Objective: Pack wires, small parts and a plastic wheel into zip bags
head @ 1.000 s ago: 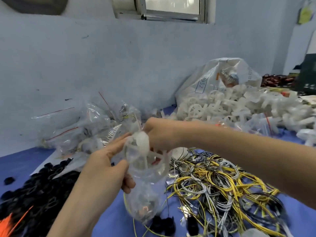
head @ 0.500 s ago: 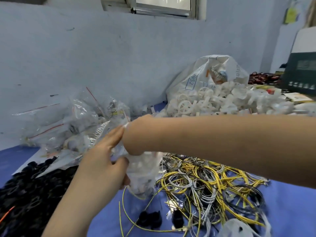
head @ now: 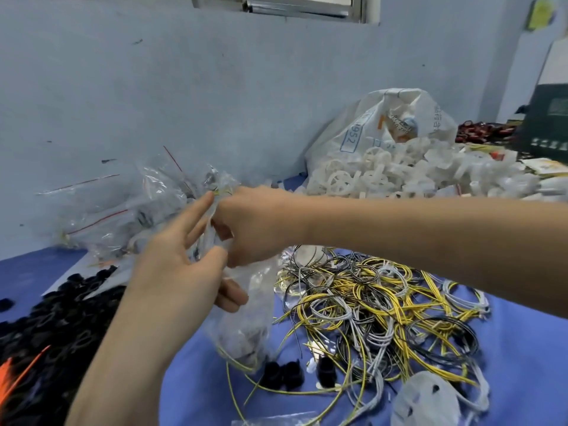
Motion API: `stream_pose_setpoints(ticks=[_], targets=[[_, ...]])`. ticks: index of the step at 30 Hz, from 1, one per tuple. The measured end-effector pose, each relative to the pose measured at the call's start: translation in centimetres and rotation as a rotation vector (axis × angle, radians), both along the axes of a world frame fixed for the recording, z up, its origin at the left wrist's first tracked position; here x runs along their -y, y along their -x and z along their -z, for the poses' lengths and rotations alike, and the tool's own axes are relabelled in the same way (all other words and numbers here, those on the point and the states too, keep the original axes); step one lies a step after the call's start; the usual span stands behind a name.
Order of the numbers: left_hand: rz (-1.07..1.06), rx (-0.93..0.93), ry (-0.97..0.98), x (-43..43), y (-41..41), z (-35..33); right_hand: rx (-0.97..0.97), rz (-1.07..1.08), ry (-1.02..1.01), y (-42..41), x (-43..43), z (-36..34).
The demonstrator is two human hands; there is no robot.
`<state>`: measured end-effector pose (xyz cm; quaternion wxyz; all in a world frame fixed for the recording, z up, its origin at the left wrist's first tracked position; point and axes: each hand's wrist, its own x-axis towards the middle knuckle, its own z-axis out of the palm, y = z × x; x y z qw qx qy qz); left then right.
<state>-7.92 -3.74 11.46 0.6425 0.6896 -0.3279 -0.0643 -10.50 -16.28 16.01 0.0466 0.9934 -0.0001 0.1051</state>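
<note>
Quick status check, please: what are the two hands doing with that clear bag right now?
Both hands on zip bag: left hand pinches its top, right hand grips its mouth. Bag hangs loaded, yellow wire trailing out. Wire pile close beside; nothing blocking.

A small assembly workshop: heaped wire coils [head: 384, 305], plastic wheels [head: 384, 176], bagged parts [head: 123, 210].

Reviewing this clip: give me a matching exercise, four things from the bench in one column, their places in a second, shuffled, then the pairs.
Things:
1. zip bag
2. wire pile
3. black parts
4. white wheels

Places:
A. heaped by the big white sack, far right
B. held between both hands
C. spread on the blue table, right of the hands
D. piled at the near left edge

Pairs: 1-B, 2-C, 3-D, 4-A
</note>
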Motion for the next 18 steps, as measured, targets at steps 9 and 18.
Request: stream_pose_setpoints(ticks=[9, 18], targets=[[0.059, -0.061, 0.012, 1.7, 0.4, 0.9, -0.099, -0.027, -0.064, -0.6, 0.5, 0.4], [0.047, 0.039, 0.036, 2.9, 0.3, 1.4, 0.118, -0.063, 0.392, 0.5, 2.0, 1.6]])
